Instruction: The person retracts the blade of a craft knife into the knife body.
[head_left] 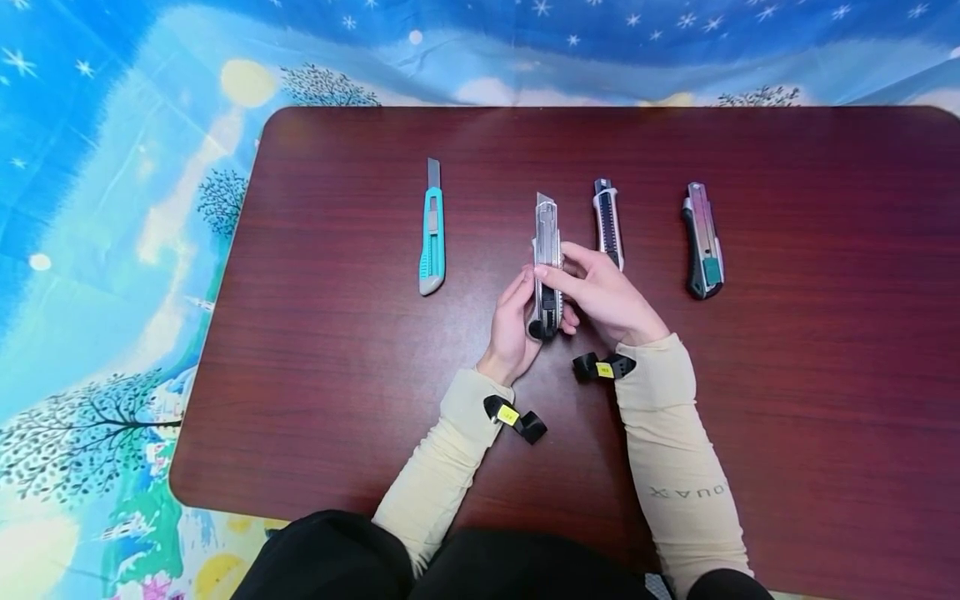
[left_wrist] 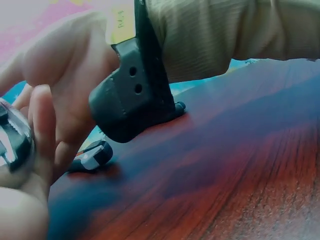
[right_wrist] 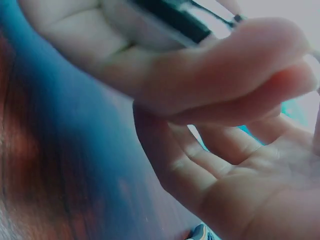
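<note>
A silver and black utility knife [head_left: 547, 229] is held upright in the head view, blade end toward the far side of the table, between both hands. My left hand [head_left: 510, 337] supports its lower part, with fingers on the left side and fingertips showing past the right side. My right hand [head_left: 611, 293] pinches its middle, thumb lying across the front. In the left wrist view only the knife's dark end [left_wrist: 17, 142] shows, at the left edge. Fingers hide most of the knife in the right wrist view, where a dark part [right_wrist: 172, 20] shows at the top.
A teal utility knife [head_left: 432, 237], blade extended, lies left of the hands on the dark red table [head_left: 337, 333]. Right of the held knife lie a white and black utility knife [head_left: 608, 221], partly behind my right hand, and a black, silver and green one [head_left: 705, 242].
</note>
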